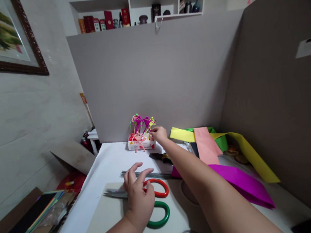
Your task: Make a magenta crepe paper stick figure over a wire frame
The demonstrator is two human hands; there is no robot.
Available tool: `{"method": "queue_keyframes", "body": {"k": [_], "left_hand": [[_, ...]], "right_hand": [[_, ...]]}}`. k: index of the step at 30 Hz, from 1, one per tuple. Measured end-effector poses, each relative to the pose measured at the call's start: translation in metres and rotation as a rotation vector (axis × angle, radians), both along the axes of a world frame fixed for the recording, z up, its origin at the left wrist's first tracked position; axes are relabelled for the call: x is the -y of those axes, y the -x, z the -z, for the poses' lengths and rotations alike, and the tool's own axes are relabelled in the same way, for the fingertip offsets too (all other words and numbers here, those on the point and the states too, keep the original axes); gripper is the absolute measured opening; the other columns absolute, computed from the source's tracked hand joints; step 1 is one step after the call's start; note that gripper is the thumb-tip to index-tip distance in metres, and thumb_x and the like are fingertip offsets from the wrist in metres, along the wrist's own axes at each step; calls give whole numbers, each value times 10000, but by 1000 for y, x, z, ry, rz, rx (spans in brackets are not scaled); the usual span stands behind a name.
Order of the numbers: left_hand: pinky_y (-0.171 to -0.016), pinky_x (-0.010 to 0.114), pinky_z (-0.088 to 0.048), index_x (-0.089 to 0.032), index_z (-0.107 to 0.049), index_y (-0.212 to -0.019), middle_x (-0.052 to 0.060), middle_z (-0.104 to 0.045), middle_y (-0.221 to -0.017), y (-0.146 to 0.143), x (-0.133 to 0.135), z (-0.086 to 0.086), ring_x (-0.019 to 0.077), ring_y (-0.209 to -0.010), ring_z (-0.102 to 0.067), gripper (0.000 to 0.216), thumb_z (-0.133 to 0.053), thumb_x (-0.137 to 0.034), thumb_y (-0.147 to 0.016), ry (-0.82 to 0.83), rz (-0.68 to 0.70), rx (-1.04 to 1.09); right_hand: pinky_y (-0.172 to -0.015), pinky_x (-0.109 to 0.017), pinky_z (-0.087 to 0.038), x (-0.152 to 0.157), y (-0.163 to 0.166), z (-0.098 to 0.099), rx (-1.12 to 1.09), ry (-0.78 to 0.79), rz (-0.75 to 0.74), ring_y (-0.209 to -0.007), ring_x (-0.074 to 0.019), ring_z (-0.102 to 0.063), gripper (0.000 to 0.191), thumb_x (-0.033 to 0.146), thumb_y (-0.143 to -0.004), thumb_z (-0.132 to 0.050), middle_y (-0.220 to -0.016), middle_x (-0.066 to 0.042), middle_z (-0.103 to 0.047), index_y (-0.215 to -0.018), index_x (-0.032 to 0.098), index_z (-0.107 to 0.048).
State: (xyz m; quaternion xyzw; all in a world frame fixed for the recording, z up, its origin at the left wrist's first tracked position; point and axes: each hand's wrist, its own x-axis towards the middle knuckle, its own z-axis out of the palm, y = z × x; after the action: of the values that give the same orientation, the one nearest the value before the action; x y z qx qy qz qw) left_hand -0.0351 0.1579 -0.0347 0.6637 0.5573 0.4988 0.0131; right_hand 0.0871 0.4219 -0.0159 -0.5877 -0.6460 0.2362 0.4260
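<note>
My right hand (159, 133) reaches to a small white and red box (141, 146), its thumb and fingers pinched together beside the box. What lies between the fingertips is too small to tell. Small bent figures (141, 123) in magenta, pink, yellow and green stand on the box, and the pinch is close to a magenta one. My left hand (140, 193) hovers with fingers spread over scissors (158, 187) that have one orange and one green handle loop. Part of the scissors is hidden under that hand. Thin grey rods (150, 175) lie just beyond it.
Black and yellow pliers (160, 157) lie under my right forearm. Yellow (249, 149), pink (207, 143), green and magenta strips (243, 185) spread over the right side. A thin wire loop (188, 232) is near the front. Grey panels (151, 73) wall the back and right.
</note>
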Motion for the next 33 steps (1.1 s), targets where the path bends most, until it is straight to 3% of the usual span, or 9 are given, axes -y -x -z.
{"method": "queue_keyframes", "body": {"k": [8, 15, 18, 21, 23, 26, 29, 33], "left_hand": [[-976, 436, -456, -235, -692, -955, 80, -504, -1217, 3, -1, 2, 266, -1175, -471, 405, -454, 4, -730, -29, 49, -4], [-1022, 454, -387, -182, -631, -1083, 122, -485, -1227, 15, -8, -14, 285, -1187, -438, 333, -505, -85, -790, -112, -15, -32], [-1069, 460, -304, -157, -582, -1189, 141, -479, -1267, 28, -15, -29, 296, -1216, -406, 362, -517, -180, -833, -152, -68, -61], [-1048, 496, -265, -132, -554, -1248, 166, -526, -1256, 41, -20, -45, 317, -1208, -391, 390, -435, -258, -898, -136, -118, -85], [-997, 505, -276, -167, -613, -1177, 142, -607, -1187, 45, -21, -54, 322, -1163, -423, 352, -407, -281, -916, -84, -122, -110], [-926, 470, -293, -220, -698, -846, 62, -720, -933, 45, -16, -64, 284, -1011, -543, 269, -440, -270, -900, 20, -64, -155], [-821, 381, -352, -202, -637, -650, 20, -708, -728, 42, -10, -72, 221, -830, -615, 304, -440, -240, -879, 104, -4, -153], [-653, 291, -365, -197, -577, -640, 0, -654, -652, 43, -4, -78, 182, -693, -601, 306, -405, -281, -878, 167, 16, -104]], "right_hand": [[-839, -406, -530, 5, -2, -3, -92, -41, -34, -1000, -211, -610, 292, 316, -925, -555, -1198, -83, -586, -1177, 168, -567], [-845, -414, -527, 33, -16, -29, -161, -70, -119, -1012, -218, -606, 303, 318, -922, -560, -1203, -83, -582, -1183, 164, -564], [-839, -415, -529, 58, -23, -42, -173, -30, -242, -1009, -219, -608, 313, 317, -920, -564, -1199, -85, -582, -1190, 159, -557], [-808, -396, -540, 94, -26, -51, -156, 75, -470, -964, -202, -622, 295, 310, -919, -569, -1154, -80, -602, -1165, 149, -567], [-756, -358, -551, 120, -25, -55, -148, 152, -629, -885, -174, -636, 255, 305, -920, -570, -1074, -65, -627, -1113, 139, -586], [-626, -269, -534, 155, -17, -59, -174, 217, -787, -682, -111, -616, 166, 282, -904, -597, -834, -7, -639, -926, 119, -619], [-535, -224, -469, 176, -6, -62, -264, 213, -830, -532, -79, -542, 210, 307, -800, -707, -612, 49, -573, -751, 130, -604], [-511, -248, -443, 189, 6, -62, -396, 181, -816, -491, -90, -524, 320, 430, -689, -756, -572, 31, -582, -691, 144, -613]]}}
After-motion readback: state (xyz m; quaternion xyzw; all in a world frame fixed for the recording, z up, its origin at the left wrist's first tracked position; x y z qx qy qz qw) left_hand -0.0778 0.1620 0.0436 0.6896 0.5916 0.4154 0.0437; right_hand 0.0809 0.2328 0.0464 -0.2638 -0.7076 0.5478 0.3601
